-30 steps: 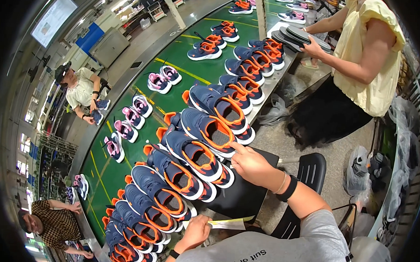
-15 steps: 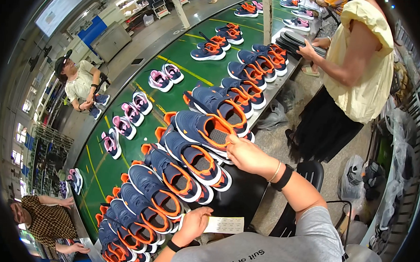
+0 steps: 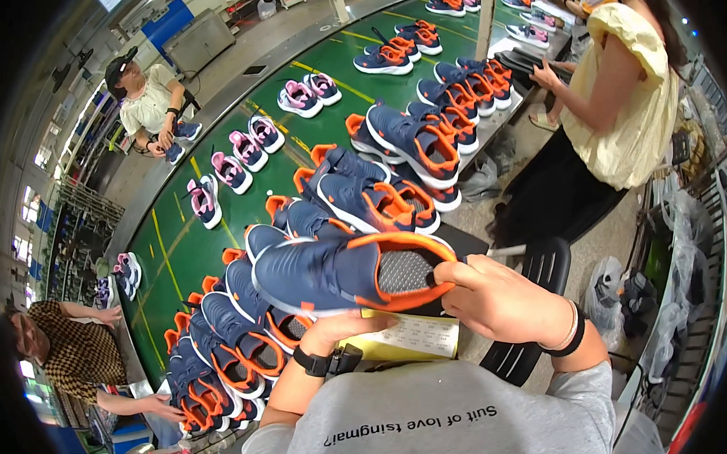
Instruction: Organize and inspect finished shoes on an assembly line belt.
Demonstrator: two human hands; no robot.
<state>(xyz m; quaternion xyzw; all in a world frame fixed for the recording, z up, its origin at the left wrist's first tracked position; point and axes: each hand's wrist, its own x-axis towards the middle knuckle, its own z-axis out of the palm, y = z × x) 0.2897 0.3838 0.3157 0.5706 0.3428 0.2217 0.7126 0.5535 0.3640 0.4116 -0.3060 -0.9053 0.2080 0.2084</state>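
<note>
A navy sneaker [image 3: 313,272] with an orange collar hangs in front of me, its toe to the left. My right hand [image 3: 494,296] grips it by the heel, fingers closed on the orange rim. Under the shoe, my left hand [image 3: 344,330] holds a sheet of labels [image 3: 423,340], white with a yellow edge; its fingers are partly hidden. Matching sneakers [image 3: 240,347] stand close together along the belt's near edge at left. Farther up that edge another navy sneaker [image 3: 373,196] and more like it are packed side by side.
The curved green conveyor belt [image 3: 167,275] also carries pink-and-white shoes [image 3: 249,151]. Beyond it a person [image 3: 154,104] handles dark shoes. Another person [image 3: 82,353] reaches toward the row at lower left. At right, a person [image 3: 621,92] holds dark flat pieces. A black chair [image 3: 544,271] stands beside me.
My right hand has lifted a sneaker off the row and brought it toward me. My left hand and the label sheet are now beneath it. The person at lower left has reached to the shoes.
</note>
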